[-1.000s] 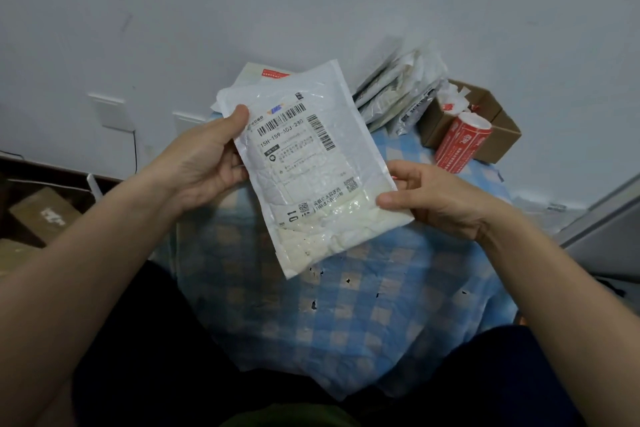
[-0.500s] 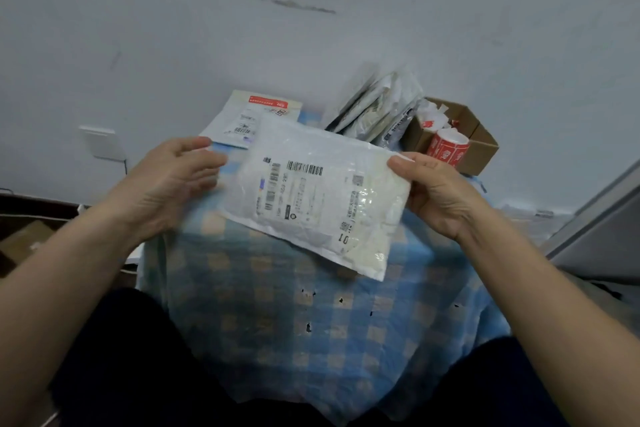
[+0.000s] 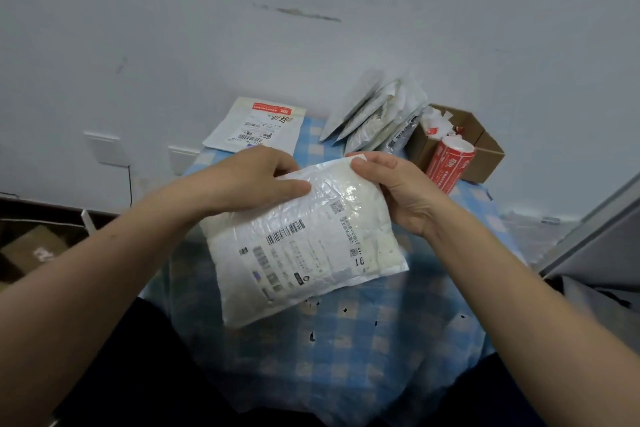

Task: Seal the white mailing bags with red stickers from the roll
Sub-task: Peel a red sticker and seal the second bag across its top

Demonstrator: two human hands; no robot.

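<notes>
A white mailing bag with a barcode label is held above the blue checked tablecloth, tilted with its label side up. My left hand grips its upper left edge, thumb lying across the top face. My right hand holds the upper right corner, fingers curled over the edge. The red sticker roll stands at the right, leaning on a cardboard box. A bag with a red sticker lies flat at the back left.
Several white mailing bags lean in a stack against the wall at the back. Crumpled sticker backing fills the cardboard box. A grey surface rises at the right. Cardboard boxes sit on the floor at the left.
The bag has been turned from lying wide to standing on end and drawn nearer. My left hand moved from its left edge onto the top, and my right hand shifted to the top right corner.
</notes>
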